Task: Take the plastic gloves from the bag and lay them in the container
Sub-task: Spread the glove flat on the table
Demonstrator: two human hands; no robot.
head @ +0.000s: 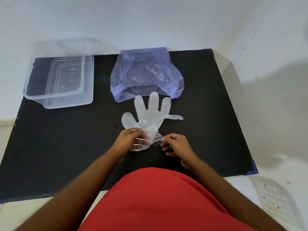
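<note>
While the bench (50, 147) is bare between glove and container (58, 82), nothing blocks the way. Behind lies the bag (146, 72), mouth open. One glove (148, 114) lies flat; both hands (131, 139) (176, 144) pinch its cuff. Next: lift and carry it left into the lidless container.
</note>
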